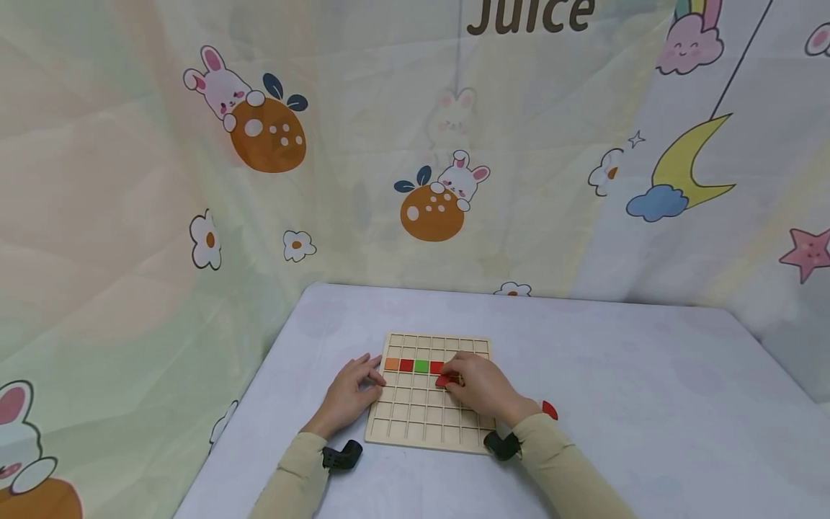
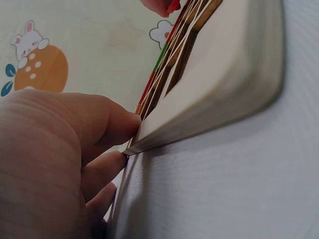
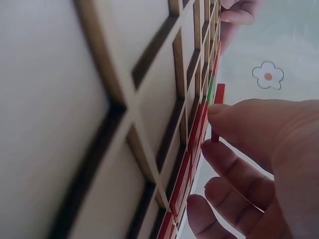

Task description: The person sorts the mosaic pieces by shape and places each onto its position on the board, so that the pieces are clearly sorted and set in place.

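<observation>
A pale wooden grid board [image 1: 415, 431] lies on the table between both hands. One of its upper rows holds an orange tile [image 1: 392, 364], a dark red tile [image 1: 406, 365], a green tile [image 1: 421, 366] and a red tile [image 1: 436, 367]. More red tiles [image 3: 180, 183] sit in the grid by my right fingers. My right hand [image 1: 483, 386] pinches a small flat red piece [image 3: 219, 93] between thumb and forefinger, close over the cells. My left hand [image 1: 353, 389] holds the board's left edge, thumb on the rim and fingers against its side.
Beside my right wrist, a red piece with a rounded edge [image 1: 550, 409] shows on the white tabletop [image 1: 648, 404], partly hidden by the arm. Black wrist mounts [image 1: 342, 455] are on both forearms. A printed cloth backdrop [image 1: 363, 108] hangs behind the table.
</observation>
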Demonstrator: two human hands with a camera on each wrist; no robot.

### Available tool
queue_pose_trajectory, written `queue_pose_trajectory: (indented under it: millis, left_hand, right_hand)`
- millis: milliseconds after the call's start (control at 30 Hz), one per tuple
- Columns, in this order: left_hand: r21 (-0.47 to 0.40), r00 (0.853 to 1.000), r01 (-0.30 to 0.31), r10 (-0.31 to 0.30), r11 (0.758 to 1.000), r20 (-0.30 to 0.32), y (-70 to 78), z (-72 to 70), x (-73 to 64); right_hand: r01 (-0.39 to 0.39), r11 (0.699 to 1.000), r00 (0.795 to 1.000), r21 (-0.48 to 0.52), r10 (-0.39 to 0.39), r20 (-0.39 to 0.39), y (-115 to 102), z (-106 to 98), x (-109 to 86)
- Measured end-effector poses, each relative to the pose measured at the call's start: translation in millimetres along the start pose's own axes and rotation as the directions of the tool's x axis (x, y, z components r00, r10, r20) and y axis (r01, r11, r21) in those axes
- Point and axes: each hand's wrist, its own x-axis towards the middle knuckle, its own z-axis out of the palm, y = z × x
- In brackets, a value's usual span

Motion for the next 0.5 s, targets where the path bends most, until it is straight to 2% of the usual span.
queue_pose_trajectory:
  millis: [500]
  left_hand:
    - [0.0, 1.0, -0.005, 0.005, 1.0, 0.001, 0.8, -0.3, -0.3]
  right_hand:
    - [0.032, 0.999, 0.999, -0.013, -0.032, -0.004, -4.4, 2.8, 1.2]
